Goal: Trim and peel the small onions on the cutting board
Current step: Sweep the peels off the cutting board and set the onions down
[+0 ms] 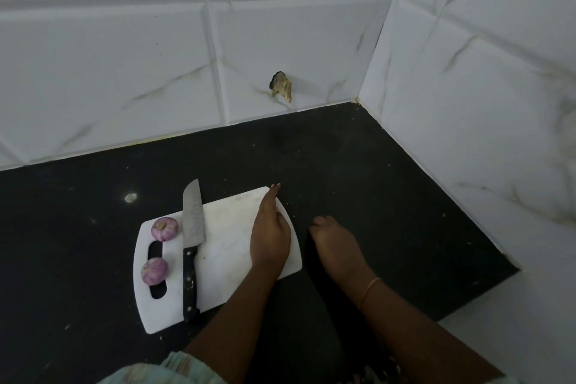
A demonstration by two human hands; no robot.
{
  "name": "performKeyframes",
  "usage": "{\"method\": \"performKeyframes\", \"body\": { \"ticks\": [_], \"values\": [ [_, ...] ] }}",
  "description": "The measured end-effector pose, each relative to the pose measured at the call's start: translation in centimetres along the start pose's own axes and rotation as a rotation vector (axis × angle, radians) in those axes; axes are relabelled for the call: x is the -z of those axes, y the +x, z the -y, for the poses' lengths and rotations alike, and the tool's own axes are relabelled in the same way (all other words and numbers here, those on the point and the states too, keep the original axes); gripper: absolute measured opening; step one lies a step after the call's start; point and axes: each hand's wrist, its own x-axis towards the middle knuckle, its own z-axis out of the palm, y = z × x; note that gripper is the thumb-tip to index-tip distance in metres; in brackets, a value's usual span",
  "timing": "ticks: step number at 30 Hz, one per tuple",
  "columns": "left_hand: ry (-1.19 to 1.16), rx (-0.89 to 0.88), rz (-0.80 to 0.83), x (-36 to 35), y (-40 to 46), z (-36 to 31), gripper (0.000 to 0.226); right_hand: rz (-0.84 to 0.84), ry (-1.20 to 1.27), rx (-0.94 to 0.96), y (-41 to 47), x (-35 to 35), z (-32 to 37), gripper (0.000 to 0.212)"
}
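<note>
A white cutting board [224,237] lies on the black counter. Two small purple onions rest at its left end, one [164,228] farther away and one [154,270] nearer, beside the handle slot. They still have their skins on. Between the onions and the board's middle lies a knife [191,246], black handle towards me. My left hand [270,237] rests on the right part of the board with straight fingers reaching its far right corner. On the counter just right of the board sits my right hand [338,245], fingers bent downward, with nothing visible in it.
White marbled tile walls meet in a corner at the back right, and one tile has a broken hole [281,86]. The black counter [389,196] carries small crumbs and stops at a notch on the right. A thin bangle [371,290] circles my right wrist.
</note>
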Motion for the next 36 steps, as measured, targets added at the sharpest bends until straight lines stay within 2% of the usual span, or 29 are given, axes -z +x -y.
{"method": "performKeyframes", "body": {
  "ticks": [2, 7, 11, 14, 16, 18, 20, 22, 25, 29, 31, 34, 36],
  "values": [
    [-0.033, -0.037, -0.008, 0.2, -0.1, 0.3, 0.051, 0.033, -0.054, -0.013, 0.3, 0.8, 0.7, 0.017],
    [-0.072, -0.049, -0.011, 0.3, 0.0, 0.5, 0.049, 0.030, -0.069, -0.012, -0.1, 0.8, 1.1, 0.014],
    [-0.108, -0.042, -0.003, 0.3, 0.0, 0.7, 0.047, -0.052, -0.066, 0.075, -1.0, 0.6, 0.2, 0.013],
    [-0.219, -0.048, -0.021, 0.8, -0.1, 0.5, 0.044, -0.125, 0.021, 0.004, -0.2, 1.3, -0.9, 0.015],
    [-0.429, 0.075, -0.038, 1.3, -0.1, -0.2, 0.040, -0.221, 0.247, -0.167, 0.6, 2.4, -0.7, 0.015],
    [-0.919, 0.345, 0.033, 1.7, 0.4, -1.0, 0.039, -0.289, 0.599, -0.326, 1.0, 4.0, 0.4, 0.012],
    [-1.430, 0.582, 0.183, 2.2, 0.3, -1.7, 0.053, -0.258, 0.890, -0.315, 0.5, 6.2, 2.2, 0.014],
    [-1.667, 0.640, 0.271, 2.4, -0.1, -2.0, 0.068, -0.246, 0.867, -0.191, 0.1, 8.1, 4.1, 0.017],
    [-1.827, 0.620, 0.317, 2.5, -0.9, -2.5, 0.076, -0.304, 0.630, -0.061, -0.1, 9.4, 6.0, 0.022],
    [-1.913, 0.614, 0.388, 2.3, -0.6, -2.6, 0.074, -0.498, 0.507, 0.013, 0.5, 8.7, 6.4, 0.018],
    [-1.937, 0.601, 0.403, 2.2, -0.4, -2.7, 0.074, -0.475, 0.469, 0.005, 0.6, 8.5, 6.2, 0.019],
    [-1.924, 0.586, 0.385, 2.2, -0.2, -3.0, 0.072, -0.418, 0.636, -0.060, 0.3, 8.5, 5.6, 0.027],
    [-1.917, 0.586, 0.386, 2.3, -0.2, -3.0, 0.070, -0.499, 0.775, -0.157, 0.4, 7.7, 4.1, 0.027]
  ]
}}
